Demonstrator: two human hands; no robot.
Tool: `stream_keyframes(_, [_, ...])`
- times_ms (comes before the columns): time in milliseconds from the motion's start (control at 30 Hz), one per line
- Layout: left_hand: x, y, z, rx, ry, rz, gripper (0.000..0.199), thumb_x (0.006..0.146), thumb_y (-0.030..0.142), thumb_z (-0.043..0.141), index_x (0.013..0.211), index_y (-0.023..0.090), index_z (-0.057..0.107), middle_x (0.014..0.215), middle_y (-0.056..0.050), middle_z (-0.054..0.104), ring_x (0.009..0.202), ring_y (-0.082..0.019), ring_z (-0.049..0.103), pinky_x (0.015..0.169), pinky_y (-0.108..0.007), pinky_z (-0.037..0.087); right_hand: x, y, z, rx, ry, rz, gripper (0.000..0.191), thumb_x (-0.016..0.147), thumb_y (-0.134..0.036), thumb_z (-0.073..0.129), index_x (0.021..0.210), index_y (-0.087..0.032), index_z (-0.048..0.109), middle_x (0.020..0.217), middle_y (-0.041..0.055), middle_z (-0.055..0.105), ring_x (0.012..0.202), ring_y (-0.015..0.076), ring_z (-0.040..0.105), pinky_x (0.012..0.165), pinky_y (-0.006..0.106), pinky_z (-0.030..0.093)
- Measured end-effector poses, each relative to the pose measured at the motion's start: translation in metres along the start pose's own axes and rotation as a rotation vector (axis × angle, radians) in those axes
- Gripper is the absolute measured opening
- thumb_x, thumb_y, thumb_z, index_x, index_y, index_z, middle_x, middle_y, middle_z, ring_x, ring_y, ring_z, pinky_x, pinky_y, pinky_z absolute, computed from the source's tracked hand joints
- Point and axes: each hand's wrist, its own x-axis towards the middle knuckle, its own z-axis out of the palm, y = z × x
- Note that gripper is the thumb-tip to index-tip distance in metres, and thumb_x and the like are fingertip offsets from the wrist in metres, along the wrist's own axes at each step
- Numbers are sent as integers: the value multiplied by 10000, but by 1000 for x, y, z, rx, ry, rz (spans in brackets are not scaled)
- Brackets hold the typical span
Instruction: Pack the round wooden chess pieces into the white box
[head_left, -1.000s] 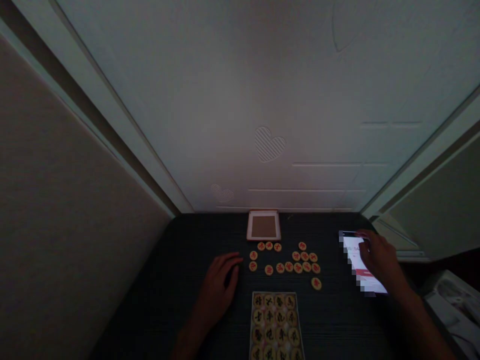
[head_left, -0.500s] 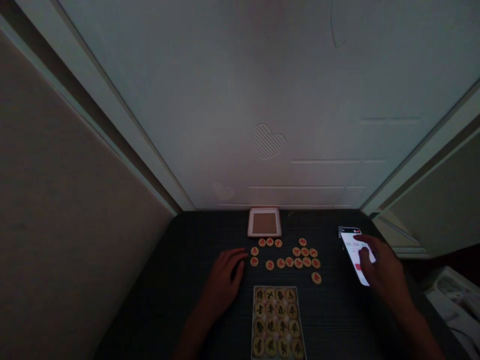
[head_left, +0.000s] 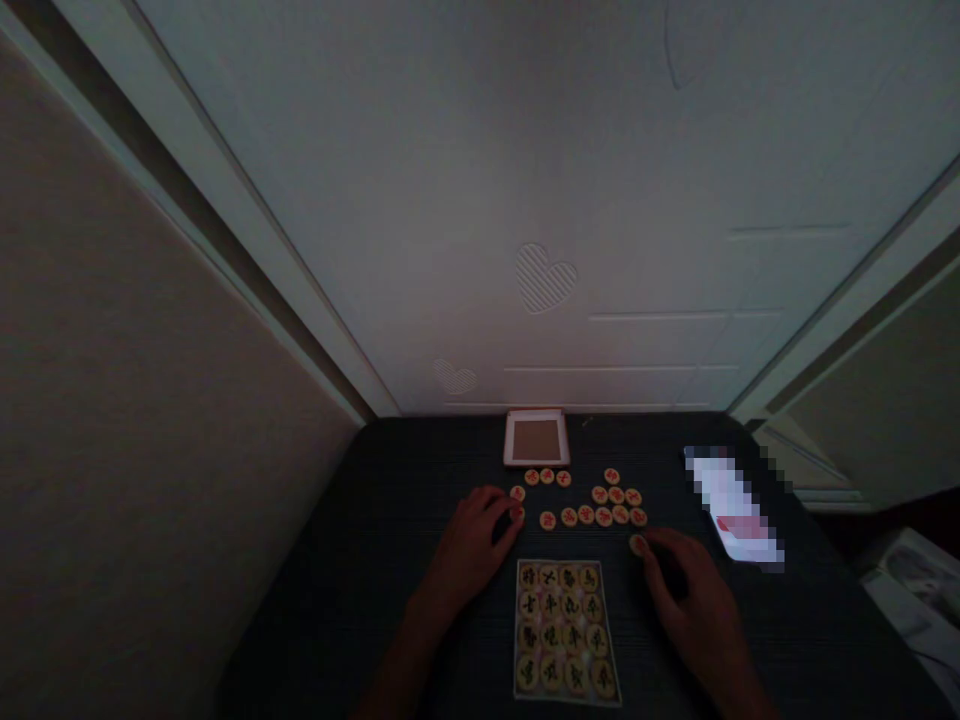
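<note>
Red-marked round Chinese chess pieces (head_left: 586,515) lie loosely grouped on the dark table (head_left: 337,560). My left hand (head_left: 472,545) is at the left end of the group, its fingertips and thumb closed about a lower-left piece (head_left: 517,513). Another red piece (head_left: 517,494) sits just beyond those fingers. On the right, my right hand (head_left: 694,590) pinches the nearest red piece (head_left: 637,545) between thumb and fingers. Between my forearms is a shallow box (head_left: 516,640) filled with rows of black-marked pieces (head_left: 550,605).
A phone (head_left: 739,550) with a lit, blurred screen lies at the table's right. Against the white panel (head_left: 465,200) at the back stands a small tray-like box lid (head_left: 510,450). White objects (head_left: 911,580) are beyond the table's right edge.
My right hand has left the phone and come left to the nearest red piece, closing on it. My left hand has moved slightly right onto a piece. The view has shifted a little.
</note>
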Motion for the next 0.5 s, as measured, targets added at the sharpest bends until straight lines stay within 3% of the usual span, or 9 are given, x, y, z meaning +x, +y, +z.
stream_keyframes(233, [-4,-2,1,11,-28,-14,210,942,250,666,1148,290,672,1178,-48,655,1088,-250,635,955,-438,517,-9,15,13,-25,1,-54,277,955,-455,593,1184,-308,640,1142,85,673,1065,313,653,937,533,550])
stream_keyframes(500, [0,7,-1,37,-60,-37,83,927,229,670,998,271,670,1101,-26,694,1061,-252,645,917,-414,499,-12,23,17,-34,-14,-83,246,982,-415,559,1204,-321,611,1166,86,657,1086,309,641,959,551,534])
